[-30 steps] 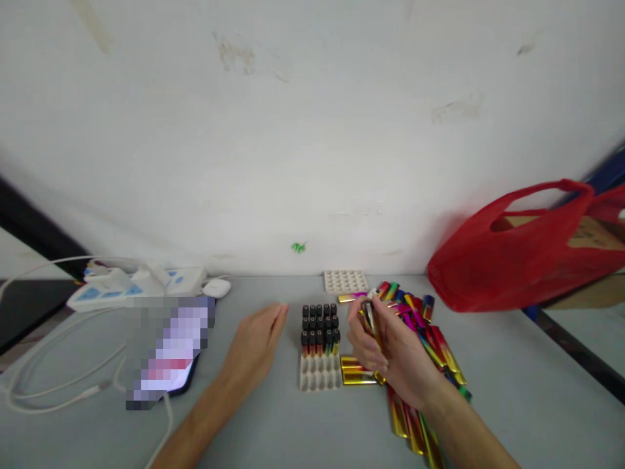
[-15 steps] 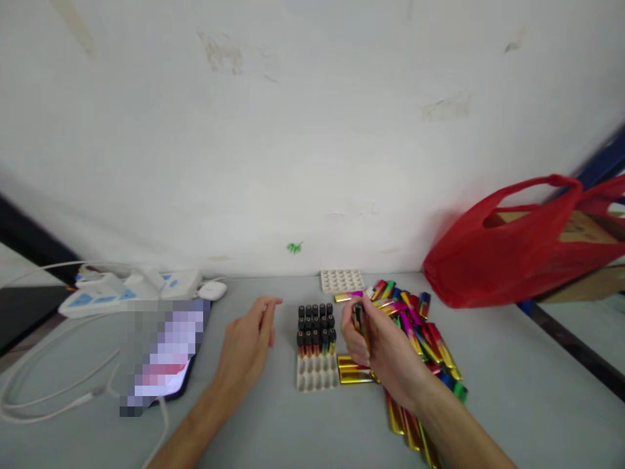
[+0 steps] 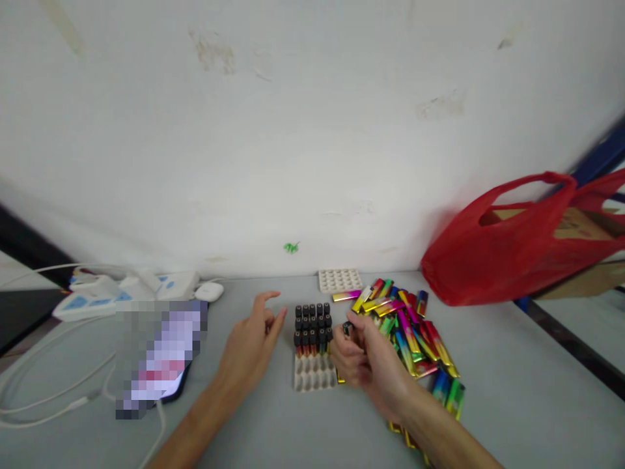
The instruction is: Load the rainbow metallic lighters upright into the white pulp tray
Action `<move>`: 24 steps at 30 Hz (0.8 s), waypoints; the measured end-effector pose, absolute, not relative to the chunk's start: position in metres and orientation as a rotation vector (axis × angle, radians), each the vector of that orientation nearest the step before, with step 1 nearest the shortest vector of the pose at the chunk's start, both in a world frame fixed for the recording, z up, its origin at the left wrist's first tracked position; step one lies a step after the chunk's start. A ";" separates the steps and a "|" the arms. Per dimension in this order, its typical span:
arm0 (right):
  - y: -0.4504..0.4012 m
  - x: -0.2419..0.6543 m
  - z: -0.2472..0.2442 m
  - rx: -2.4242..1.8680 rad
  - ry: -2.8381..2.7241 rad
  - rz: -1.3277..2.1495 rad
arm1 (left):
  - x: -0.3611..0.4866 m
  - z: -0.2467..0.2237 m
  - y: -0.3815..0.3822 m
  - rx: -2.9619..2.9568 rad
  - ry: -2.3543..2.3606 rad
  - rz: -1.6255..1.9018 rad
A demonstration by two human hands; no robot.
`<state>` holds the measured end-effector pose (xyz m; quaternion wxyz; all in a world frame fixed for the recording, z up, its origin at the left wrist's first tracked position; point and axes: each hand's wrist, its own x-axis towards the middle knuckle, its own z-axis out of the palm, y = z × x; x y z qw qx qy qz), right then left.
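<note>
A pale moulded tray (image 3: 315, 381) stands on the grey table between my hands. Its far rows hold several upright black-topped tubes (image 3: 313, 322) with shiny coloured bodies; its near rows of pockets are bare. My right hand (image 3: 368, 361) is closed just right of the tray, around a black-ended tube (image 3: 347, 329) whose body is mostly hidden by the fingers. To the left of the tray, my left hand (image 3: 251, 339) hovers with nothing in it, thumb and forefinger apart. A pile of metallic rainbow-coloured slim tubes (image 3: 407, 326) lies beyond and beside my right hand.
Against the wall lies a second pale tray (image 3: 339, 281). A red plastic bag (image 3: 469, 267) with a cardboard box in it sits at the right. At the left are a phone (image 3: 168, 358), a white power strip (image 3: 180, 286) and loose white cables (image 3: 43, 423).
My right hand has shifted left and slightly down, closer to the tray, still holding the black-ended tube. On my left hand the thumb and forefinger have spread apart.
</note>
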<state>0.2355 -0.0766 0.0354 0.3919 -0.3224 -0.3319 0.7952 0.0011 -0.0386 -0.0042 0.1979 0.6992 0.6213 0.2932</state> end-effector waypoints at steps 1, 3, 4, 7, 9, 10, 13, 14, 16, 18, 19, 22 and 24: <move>-0.078 0.234 0.035 -0.840 -0.852 2.006 | 0.002 -0.005 -0.038 1.958 1.722 0.805; -0.079 0.232 0.034 -0.882 -0.866 1.982 | 0.002 -0.008 -0.038 1.973 1.710 0.757; -0.080 0.231 0.034 -0.901 -0.869 1.972 | 0.003 -0.008 -0.038 1.983 1.708 0.736; -0.080 0.229 0.033 -0.930 -0.879 1.950 | 0.003 -0.009 -0.038 2.006 1.706 0.700; -0.080 0.229 0.032 -0.921 -0.891 1.943 | 0.002 -0.009 -0.038 2.018 1.702 0.691; -0.080 0.229 0.032 -0.913 -0.896 1.945 | 0.002 -0.009 -0.038 2.024 1.702 0.688; -0.079 0.230 0.032 -0.900 -0.894 1.952 | 0.001 -0.010 -0.038 2.039 1.702 0.685; -0.079 0.230 0.032 -0.898 -0.891 1.958 | 0.001 -0.010 -0.038 2.043 1.703 0.686; -0.079 0.230 0.033 -0.898 -0.880 1.970 | 0.001 -0.012 -0.038 2.050 1.700 0.687; -0.079 0.231 0.033 -0.905 -0.865 1.985 | 0.000 -0.012 -0.037 2.059 1.694 0.686; -0.078 0.231 0.033 -0.908 -0.856 1.990 | 0.000 -0.012 -0.037 2.062 1.694 0.684; -0.077 0.233 0.033 -0.903 -0.834 2.007 | 0.000 -0.012 -0.038 2.073 1.696 0.675; -0.076 0.234 0.033 -0.897 -0.830 2.004 | 0.000 -0.011 -0.038 2.074 1.695 0.663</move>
